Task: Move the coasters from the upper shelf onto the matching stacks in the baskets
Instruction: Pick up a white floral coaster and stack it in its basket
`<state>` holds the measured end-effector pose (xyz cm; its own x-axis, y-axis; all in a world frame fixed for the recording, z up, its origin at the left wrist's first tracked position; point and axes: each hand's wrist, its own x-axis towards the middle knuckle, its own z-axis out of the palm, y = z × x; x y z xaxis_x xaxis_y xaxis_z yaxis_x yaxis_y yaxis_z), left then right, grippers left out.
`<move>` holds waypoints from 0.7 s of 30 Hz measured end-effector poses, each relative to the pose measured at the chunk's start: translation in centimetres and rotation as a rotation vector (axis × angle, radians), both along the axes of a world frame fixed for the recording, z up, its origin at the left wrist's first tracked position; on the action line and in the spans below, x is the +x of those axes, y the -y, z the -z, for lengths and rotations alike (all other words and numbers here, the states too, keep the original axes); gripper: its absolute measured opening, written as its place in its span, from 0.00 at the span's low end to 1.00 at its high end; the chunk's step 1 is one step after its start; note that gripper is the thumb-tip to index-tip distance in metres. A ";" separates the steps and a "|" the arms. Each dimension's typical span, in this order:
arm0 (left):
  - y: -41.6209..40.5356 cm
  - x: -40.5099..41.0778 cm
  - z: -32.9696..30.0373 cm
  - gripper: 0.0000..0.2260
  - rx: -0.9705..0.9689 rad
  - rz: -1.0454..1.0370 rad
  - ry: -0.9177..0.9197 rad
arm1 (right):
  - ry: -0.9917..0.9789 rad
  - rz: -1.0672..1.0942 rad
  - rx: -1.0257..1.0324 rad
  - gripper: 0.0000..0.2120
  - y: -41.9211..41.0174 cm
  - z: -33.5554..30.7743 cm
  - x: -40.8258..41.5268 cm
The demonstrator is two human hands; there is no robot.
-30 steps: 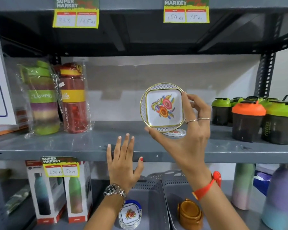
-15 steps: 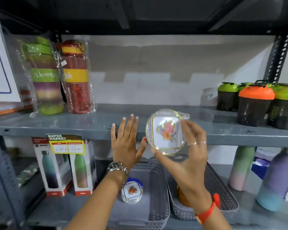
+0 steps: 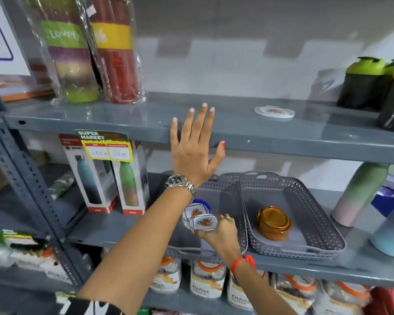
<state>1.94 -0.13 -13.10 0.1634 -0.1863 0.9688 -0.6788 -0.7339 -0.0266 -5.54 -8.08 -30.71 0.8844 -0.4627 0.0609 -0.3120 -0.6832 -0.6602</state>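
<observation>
My right hand (image 3: 222, 233) grips a white floral coaster (image 3: 204, 222) low inside the left grey basket (image 3: 233, 196), right beside the stack of matching floral coasters (image 3: 195, 212). Whether the coaster touches the stack, I cannot tell. My left hand (image 3: 195, 146) rests flat and open against the front edge of the upper shelf (image 3: 282, 142). One more white floral coaster (image 3: 274, 111) lies on that upper shelf, to the right. The right grey basket (image 3: 314, 214) holds a stack of brown coasters (image 3: 274, 223).
Wrapped bottles (image 3: 87, 48) stand at the upper shelf's left, shaker bottles (image 3: 362, 83) at its right. Boxed bottles (image 3: 107, 178) sit left of the baskets and pastel bottles (image 3: 359, 192) to their right. Jars (image 3: 206, 278) fill the shelf below.
My right hand has carried the floral coaster down from in front of the upper shelf into the left basket beside the floral stack. My left hand stays on the shelf edge. The view tilted down.
</observation>
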 end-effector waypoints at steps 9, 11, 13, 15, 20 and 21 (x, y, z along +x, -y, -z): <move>0.2 0.0 -0.1 0.28 -0.017 -0.015 0.009 | -0.167 -0.039 -0.107 0.44 -0.4 1.4 5.6; 0.2 0.1 0.0 0.28 -0.013 -0.021 0.012 | -0.258 -0.044 -0.224 0.52 -0.1 1.0 6.6; 0.2 0.2 0.0 0.28 -0.011 -0.020 0.010 | -0.328 -0.080 -0.341 0.55 0.3 0.7 7.5; 0.2 0.0 -0.1 0.28 -0.016 -0.010 0.006 | -0.384 -0.152 -0.389 0.59 1.0 0.4 8.3; 0.1 0.0 -0.1 0.28 -0.005 -0.018 -0.001 | -0.528 -0.361 -0.372 0.67 2.0 0.4 11.0; 0.2 0.0 -0.2 0.28 -0.003 -0.022 0.001 | -0.534 -0.382 -0.347 0.66 2.3 0.9 11.7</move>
<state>1.98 -0.29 -12.95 0.1669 -0.1801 0.9694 -0.6622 -0.7489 -0.0251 6.21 -10.42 -31.60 0.9301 -0.1491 -0.3356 -0.2289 -0.9500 -0.2122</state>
